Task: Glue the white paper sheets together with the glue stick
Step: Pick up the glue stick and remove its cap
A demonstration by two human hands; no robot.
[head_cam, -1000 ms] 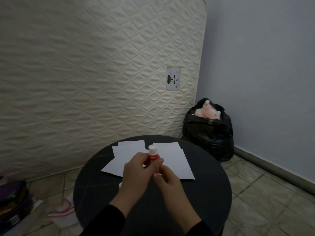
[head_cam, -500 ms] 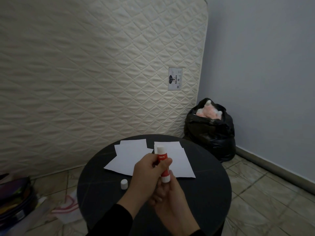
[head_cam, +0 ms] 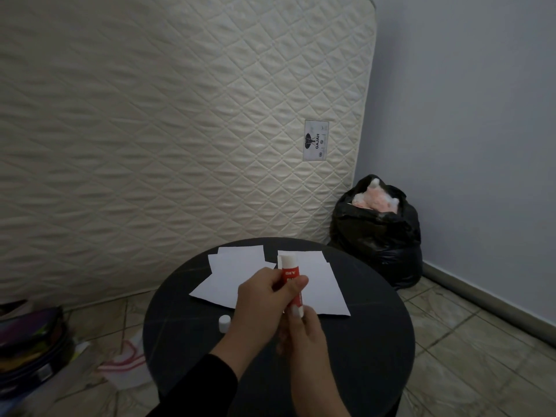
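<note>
A room in a home, quilted cream mattress [head_cam: 168, 121] stood upright against a wall, pale blue painted wall [head_cam: 469, 109], tiled floor [head_cam: 481, 350], full black rubbish bag [head_cam: 376, 233] in the corner, small round black table [head_cam: 361, 341].

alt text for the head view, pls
Both hands hold a red-and-white glue stick upright above a round black table: left hand gripping its body, right hand its base. White paper sheets and a small white cap lie on the table.
</note>
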